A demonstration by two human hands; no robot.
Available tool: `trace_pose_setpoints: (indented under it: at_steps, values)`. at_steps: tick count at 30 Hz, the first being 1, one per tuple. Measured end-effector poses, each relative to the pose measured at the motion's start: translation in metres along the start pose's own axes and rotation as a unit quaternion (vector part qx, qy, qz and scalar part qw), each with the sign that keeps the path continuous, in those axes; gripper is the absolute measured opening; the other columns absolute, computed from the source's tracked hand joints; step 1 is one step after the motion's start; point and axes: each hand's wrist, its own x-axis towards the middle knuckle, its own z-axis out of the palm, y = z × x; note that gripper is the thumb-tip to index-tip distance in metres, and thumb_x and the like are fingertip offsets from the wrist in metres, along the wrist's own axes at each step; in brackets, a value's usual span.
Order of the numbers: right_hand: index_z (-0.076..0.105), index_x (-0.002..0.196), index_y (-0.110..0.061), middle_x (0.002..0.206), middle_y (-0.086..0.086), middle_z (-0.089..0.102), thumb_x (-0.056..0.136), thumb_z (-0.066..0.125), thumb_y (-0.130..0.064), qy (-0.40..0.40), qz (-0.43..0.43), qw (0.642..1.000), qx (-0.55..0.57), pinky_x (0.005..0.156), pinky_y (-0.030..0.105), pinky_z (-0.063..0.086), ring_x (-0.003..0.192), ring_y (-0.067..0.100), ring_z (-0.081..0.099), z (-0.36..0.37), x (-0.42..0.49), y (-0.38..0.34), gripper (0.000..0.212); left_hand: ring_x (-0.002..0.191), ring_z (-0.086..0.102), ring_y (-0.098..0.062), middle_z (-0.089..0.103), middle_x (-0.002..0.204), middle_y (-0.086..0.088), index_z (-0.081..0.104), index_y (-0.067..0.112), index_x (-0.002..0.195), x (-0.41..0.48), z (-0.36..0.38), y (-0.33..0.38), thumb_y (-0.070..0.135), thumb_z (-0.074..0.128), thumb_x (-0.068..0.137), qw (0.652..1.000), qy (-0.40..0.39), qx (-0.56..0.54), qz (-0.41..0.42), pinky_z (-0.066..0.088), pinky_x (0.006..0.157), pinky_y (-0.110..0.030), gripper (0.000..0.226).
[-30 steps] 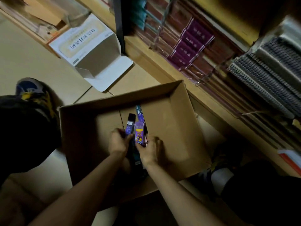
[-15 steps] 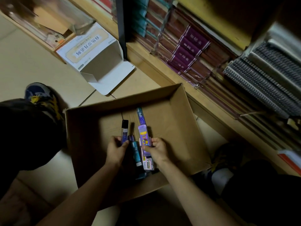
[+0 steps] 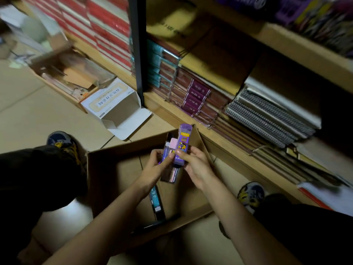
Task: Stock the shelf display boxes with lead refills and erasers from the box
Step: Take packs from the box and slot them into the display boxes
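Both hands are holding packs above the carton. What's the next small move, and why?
Probably gather everything into the left hand: it grips other packs while the right hand pinches the purple refill pack, and a teal pack lies in the cardboard box, needing a free hand.

No text reads clearly. Upside-down East Asian characters mark the carton at ten o'clock and the spine labels at one; the refill pack has a blurred yellow label.
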Motion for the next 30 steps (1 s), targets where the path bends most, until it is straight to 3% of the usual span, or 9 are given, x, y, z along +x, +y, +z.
trace_pose_setpoints:
  at_steps: [4, 10, 13, 16, 21, 25, 28, 30]
  values:
    - [0.059, 0.113, -0.002, 0.106, 0.016, 0.066, 0.089, 0.053, 0.003, -0.038, -0.044, 0.998, 0.025, 0.081, 0.027, 0.054, 0.088, 0.019, 0.066, 0.016, -0.021, -0.032, 0.026, 0.078, 0.067, -0.014, 0.065, 0.094, -0.007, 0.049, 0.011, 0.108, -0.014, 0.005, 0.042, 0.031, 0.058, 0.090, 0.999, -0.026, -0.024, -0.004, 0.053, 0.057, -0.027, 0.028]
    - [0.059, 0.114, 0.005, 0.098, 0.012, 0.067, 0.092, 0.048, 0.001, -0.056, -0.115, 0.992, -0.008, 0.081, 0.023, 0.053, 0.084, 0.017, 0.065, 0.039, -0.048, -0.078, 0.025, 0.085, 0.066, -0.019, 0.066, 0.103, -0.012, 0.046, 0.009, 0.115, -0.032, 0.016, 0.095, 0.029, 0.060, 0.088, 0.997, -0.051, -0.052, 0.032, 0.054, 0.063, -0.031, 0.037]
    - [0.066, 0.102, -0.010, 0.100, 0.008, 0.070, 0.092, 0.052, -0.003, -0.050, -0.154, 0.983, -0.081, 0.083, 0.022, 0.052, 0.087, 0.013, 0.066, 0.048, -0.060, -0.100, 0.019, 0.072, 0.068, -0.011, 0.072, 0.084, 0.000, 0.049, 0.010, 0.109, -0.040, 0.023, 0.116, 0.029, 0.064, 0.081, 0.995, -0.044, -0.078, 0.054, 0.052, 0.053, -0.024, 0.038]
    - [0.068, 0.099, -0.015, 0.104, 0.007, 0.072, 0.091, 0.056, -0.011, -0.053, -0.161, 0.978, -0.121, 0.095, 0.033, 0.048, 0.100, 0.020, 0.066, 0.052, -0.071, -0.121, 0.015, 0.062, 0.068, -0.008, 0.073, 0.074, 0.003, 0.053, 0.013, 0.104, -0.046, 0.027, 0.139, 0.035, 0.069, 0.071, 0.993, -0.041, -0.093, 0.066, 0.049, 0.047, -0.019, 0.043]
    - [0.069, 0.097, -0.017, 0.101, 0.003, 0.073, 0.091, 0.055, -0.008, -0.100, -0.180, 0.974, -0.097, 0.093, 0.030, 0.048, 0.096, 0.014, 0.067, 0.059, -0.089, -0.155, 0.018, 0.073, 0.072, -0.012, 0.075, 0.084, 0.001, 0.054, 0.013, 0.111, -0.050, 0.035, 0.175, 0.028, 0.069, 0.073, 0.989, -0.063, -0.099, 0.086, 0.052, 0.054, -0.019, 0.044]
    - [0.068, 0.100, -0.017, 0.103, 0.006, 0.072, 0.090, 0.055, -0.006, -0.125, -0.187, 0.971, -0.079, 0.084, 0.030, 0.051, 0.094, 0.016, 0.066, 0.062, -0.102, -0.178, 0.020, 0.096, 0.065, -0.027, 0.066, 0.114, -0.019, 0.051, 0.002, 0.122, -0.051, 0.046, 0.204, 0.015, 0.061, 0.087, 0.988, -0.073, -0.080, 0.112, 0.054, 0.082, -0.035, 0.039]
    - [0.058, 0.117, -0.013, 0.113, 0.011, 0.067, 0.086, 0.063, -0.009, -0.071, -0.207, 0.971, -0.100, 0.087, 0.042, 0.053, 0.096, 0.025, 0.067, 0.062, -0.109, -0.196, 0.032, 0.092, 0.064, -0.026, 0.062, 0.119, -0.024, 0.048, -0.002, 0.127, -0.054, 0.054, 0.221, 0.008, 0.056, 0.090, 0.983, -0.093, -0.102, 0.119, 0.058, 0.072, -0.027, 0.039]
    - [0.050, 0.121, -0.012, 0.117, 0.014, 0.061, 0.081, 0.069, -0.006, -0.028, -0.241, 0.962, -0.126, 0.074, 0.033, 0.057, 0.088, 0.019, 0.068, 0.061, -0.114, -0.212, 0.044, 0.089, 0.066, -0.024, 0.064, 0.116, -0.023, 0.049, -0.001, 0.127, -0.055, 0.059, 0.231, 0.007, 0.056, 0.089, 0.979, -0.112, -0.109, 0.127, 0.059, 0.068, -0.026, 0.039]
